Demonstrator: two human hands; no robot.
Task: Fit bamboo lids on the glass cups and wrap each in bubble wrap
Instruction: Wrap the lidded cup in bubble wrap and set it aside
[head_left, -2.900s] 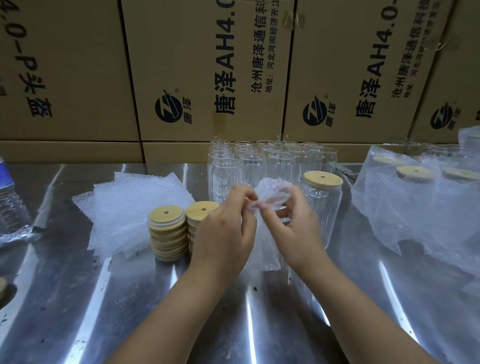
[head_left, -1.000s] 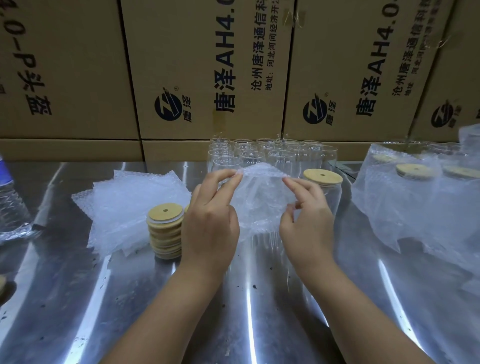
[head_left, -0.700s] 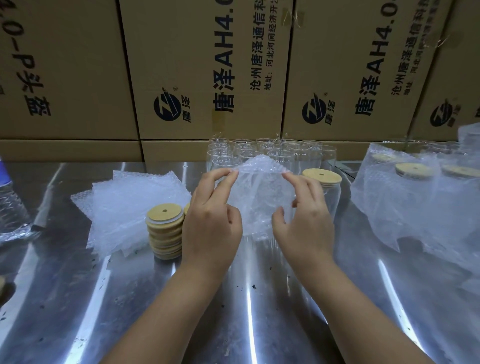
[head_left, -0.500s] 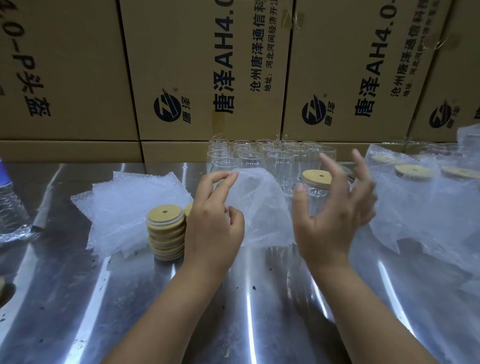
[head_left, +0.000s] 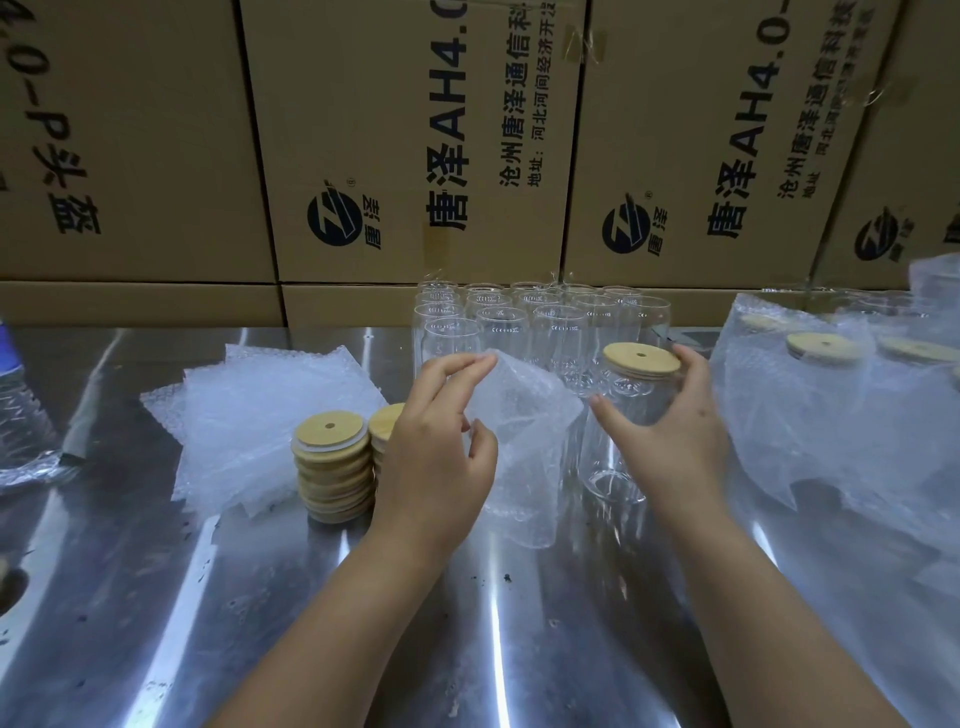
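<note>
**One hand on the wrap, one on the cup**

Brown cardboard boxes (head_left: 415, 140) printed with dark lettering fill the far side, stacked like a wall. In front of them runs the shiny steel surface (head_left: 260, 597), streaked with reflections.

At the right, a heap of wrapped cups (head_left: 831, 405) stands under cloudy bubble wrap, with bamboo tops showing through. At the left lies a pile of bubble wrap sheets (head_left: 249, 415), loosely fanned. Far and centre, just in front of the boxes, a cluster of bare glass cups (head_left: 519, 322) stands upright in close rows with no lids on.

My left hand (head_left: 436, 452) pinches a bubble wrap sheet (head_left: 524, 431) at its upper edge between fingers and thumb. The sheet hangs down to the surface in front of the cluster.

My right hand (head_left: 670, 431) curls round the lidded cup (head_left: 631, 410), thumb across the near side of the glass and fingertips against the rim of its bamboo lid (head_left: 641, 358). This cup stands upright on the surface, just right of the hanging sheet and at the near right corner of the cluster.

Two stacks of bamboo lids (head_left: 332, 467) sit side by side between the pile and my left hand, which partly hides the right stack. A plastic bottle (head_left: 21, 415) shows at the far left edge.
</note>
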